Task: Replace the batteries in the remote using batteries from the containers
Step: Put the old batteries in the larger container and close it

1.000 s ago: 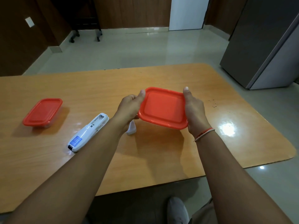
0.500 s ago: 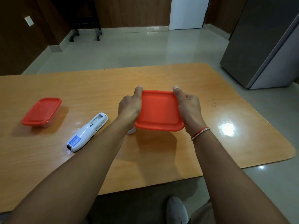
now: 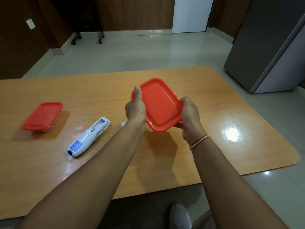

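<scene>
Both hands hold one red-lidded container (image 3: 159, 104) above the middle of the desk (image 3: 165, 162), tilted so its lid faces the camera; the left hand (image 3: 135, 109) is closed round the left edge, thumb lying up along the lid's rim, and the right hand (image 3: 189, 113) is curled over the right near corner, fingers wrapped underneath out of sight; a red and white thread band (image 3: 199, 140) circles the right wrist. What lies inside the held container cannot be told. The white remote (image 3: 89, 137) lies face down on the desk to the left of the arms, battery bay open and showing no cells, a blue label near its near end; a small white piece (image 3: 124, 123), mostly hidden by the left forearm, lies just beside it. A second red-lidded container (image 3: 42, 116) sits closed on the desk further left, well apart from the hands. The desk is glossy orange-brown wood with a bright light glare (image 3: 231, 133) at the right; beyond it lie a pale tiled floor (image 3: 132, 53), dark wooden walls, a white door (image 3: 189, 14) and a grey cabinet (image 3: 270, 40) at the right.
</scene>
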